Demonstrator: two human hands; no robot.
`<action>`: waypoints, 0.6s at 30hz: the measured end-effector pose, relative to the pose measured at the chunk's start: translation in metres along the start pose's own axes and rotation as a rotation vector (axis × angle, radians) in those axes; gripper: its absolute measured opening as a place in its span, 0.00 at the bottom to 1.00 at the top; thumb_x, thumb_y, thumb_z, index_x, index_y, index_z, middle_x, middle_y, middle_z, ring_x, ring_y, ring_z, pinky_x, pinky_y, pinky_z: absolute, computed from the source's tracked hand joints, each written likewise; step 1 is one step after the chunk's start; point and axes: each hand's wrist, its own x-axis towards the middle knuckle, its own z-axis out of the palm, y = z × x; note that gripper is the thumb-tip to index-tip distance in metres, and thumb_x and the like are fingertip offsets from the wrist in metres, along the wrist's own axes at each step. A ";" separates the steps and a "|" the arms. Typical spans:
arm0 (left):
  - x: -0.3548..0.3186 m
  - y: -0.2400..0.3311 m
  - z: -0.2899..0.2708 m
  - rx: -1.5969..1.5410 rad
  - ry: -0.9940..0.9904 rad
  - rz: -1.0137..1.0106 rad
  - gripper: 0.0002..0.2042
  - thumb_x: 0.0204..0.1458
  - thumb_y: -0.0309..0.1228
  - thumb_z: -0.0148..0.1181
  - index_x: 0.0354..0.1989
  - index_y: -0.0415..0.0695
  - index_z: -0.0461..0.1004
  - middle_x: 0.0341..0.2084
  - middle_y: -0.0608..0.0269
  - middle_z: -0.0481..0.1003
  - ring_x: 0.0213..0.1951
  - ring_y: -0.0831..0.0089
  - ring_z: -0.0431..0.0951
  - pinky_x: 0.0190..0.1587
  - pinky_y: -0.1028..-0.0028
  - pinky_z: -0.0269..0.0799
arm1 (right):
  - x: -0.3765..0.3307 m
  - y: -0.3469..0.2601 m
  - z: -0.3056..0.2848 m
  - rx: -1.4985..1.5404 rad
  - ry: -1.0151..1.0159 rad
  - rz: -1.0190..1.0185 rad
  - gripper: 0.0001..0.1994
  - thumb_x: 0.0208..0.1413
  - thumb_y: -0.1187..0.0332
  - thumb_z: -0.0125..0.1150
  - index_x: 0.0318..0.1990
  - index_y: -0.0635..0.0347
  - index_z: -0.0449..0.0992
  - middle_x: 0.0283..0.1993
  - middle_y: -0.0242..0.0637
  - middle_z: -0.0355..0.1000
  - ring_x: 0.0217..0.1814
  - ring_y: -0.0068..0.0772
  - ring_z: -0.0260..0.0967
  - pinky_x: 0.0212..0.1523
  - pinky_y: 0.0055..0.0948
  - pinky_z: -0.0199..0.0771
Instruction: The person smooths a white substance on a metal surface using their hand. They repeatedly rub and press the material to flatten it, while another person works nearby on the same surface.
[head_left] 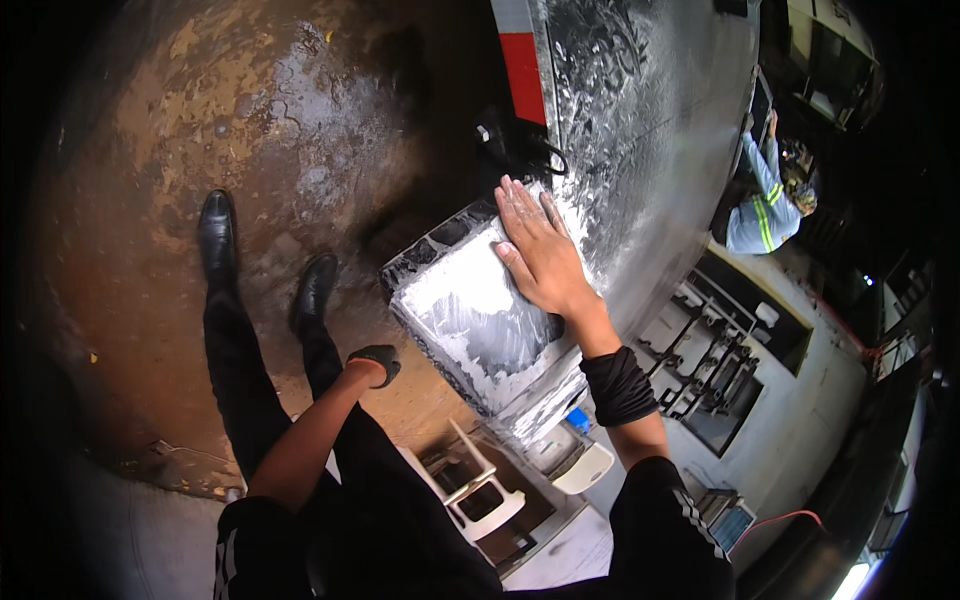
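Observation:
My right hand (540, 250) is bare, with a bunched black band (620, 385) around the wrist. Its fingers lie stretched out and flat on a dark, box-shaped part (500, 330) smeared with a thick white coating, close to where that part meets a large metallic panel (655, 140). White residue shows on the fingertips. Lower and to the left, my left hand (376, 362) is in a dark glove and closed into a fist, apart from the box-shaped part. The inside of the fist is hidden.
A red-and-white strip (523, 75) edges the panel, near a black cable loop (556, 158). White plastic chairs (480, 490) stand below the box-shaped part. Another person (765, 215) in a blue reflective shirt works at the far right. The floor (170, 330) is brown and stained.

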 end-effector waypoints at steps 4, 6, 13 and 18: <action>-0.024 0.006 -0.017 -0.074 0.126 0.055 0.19 0.60 0.45 0.49 0.53 0.47 0.75 0.57 0.54 0.71 0.59 0.53 0.70 0.60 0.57 0.66 | -0.072 -0.015 0.015 0.073 -0.079 0.163 0.33 0.68 0.52 0.41 0.74 0.61 0.50 0.78 0.45 0.46 0.81 0.43 0.40 0.78 0.48 0.33; -0.020 -0.008 0.003 -0.054 0.097 0.134 0.18 0.61 0.43 0.48 0.51 0.47 0.75 0.55 0.55 0.72 0.58 0.54 0.70 0.60 0.58 0.66 | -0.084 -0.019 0.009 0.055 -0.118 0.160 0.33 0.68 0.51 0.40 0.74 0.61 0.49 0.78 0.44 0.45 0.81 0.43 0.40 0.78 0.48 0.33; -0.007 -0.034 0.026 0.061 -0.028 0.224 0.17 0.60 0.43 0.49 0.49 0.47 0.76 0.57 0.55 0.71 0.59 0.56 0.70 0.59 0.62 0.67 | -0.034 0.007 -0.013 0.076 -0.075 -0.028 0.32 0.67 0.53 0.40 0.74 0.59 0.49 0.78 0.42 0.46 0.80 0.42 0.41 0.78 0.48 0.32; -0.042 -0.017 0.003 -0.085 0.030 0.138 0.19 0.61 0.44 0.48 0.53 0.49 0.75 0.57 0.54 0.72 0.61 0.57 0.69 0.62 0.64 0.65 | -0.126 0.001 -0.002 0.087 -0.203 0.136 0.33 0.68 0.49 0.37 0.75 0.57 0.48 0.79 0.41 0.44 0.81 0.39 0.38 0.78 0.49 0.29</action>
